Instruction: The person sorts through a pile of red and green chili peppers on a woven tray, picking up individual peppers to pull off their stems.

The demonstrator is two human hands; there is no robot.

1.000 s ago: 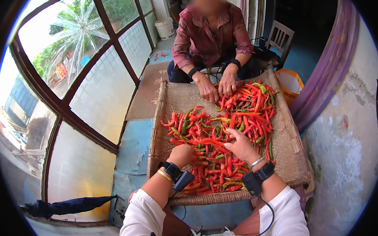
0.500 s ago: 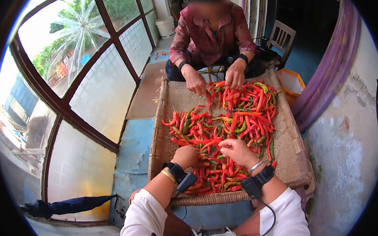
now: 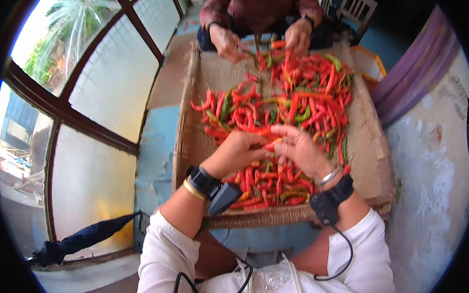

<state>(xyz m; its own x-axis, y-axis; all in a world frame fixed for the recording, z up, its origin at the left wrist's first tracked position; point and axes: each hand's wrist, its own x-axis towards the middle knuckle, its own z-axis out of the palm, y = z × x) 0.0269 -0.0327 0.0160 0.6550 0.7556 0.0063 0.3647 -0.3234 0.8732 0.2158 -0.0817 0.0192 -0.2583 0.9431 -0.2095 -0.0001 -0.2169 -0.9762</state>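
Pinching red pepper (image 3: 270,144): left hand (image 3: 240,153), right hand (image 3: 303,153) | heaped peppers (image 3: 292,110) beneath | co-worker (image 3: 263,8) opposite

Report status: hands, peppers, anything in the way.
Left hand and right hand close together over the peppers. Red pepper between them; exact grip blurred. Other person's hands at tray's far end, clear of these.

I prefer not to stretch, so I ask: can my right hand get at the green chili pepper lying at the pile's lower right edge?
Probably yes: the right hand is near, and nothing seems to cover the green chili pepper. The right hand, though, seems busy holding a red chili pepper.
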